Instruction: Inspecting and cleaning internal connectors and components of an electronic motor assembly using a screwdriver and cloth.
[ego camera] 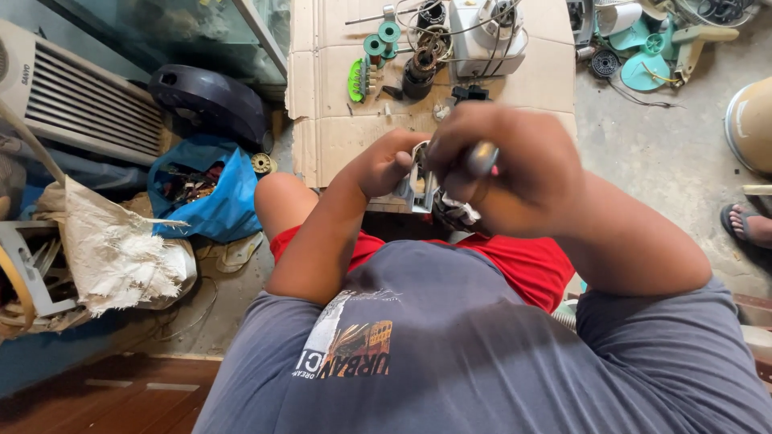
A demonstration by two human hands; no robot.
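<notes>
My left hand [384,165] grips a small white and metal machine part [419,183] held above my lap. My right hand [503,165] is closed around a tool with a grey metal handle [481,157], pressed against that part from the right. The tool's tip is hidden behind my fingers. A dark round piece [454,215] shows just beneath the hands.
A flat cardboard sheet [338,128] lies ahead with green wire spools [383,38], a motor coil [420,72] and a white fan housing [486,32]. Teal fan parts [647,56] lie far right. A blue bag [213,193] and black fan base [207,100] sit left. Another person's sandalled foot [748,225] is right.
</notes>
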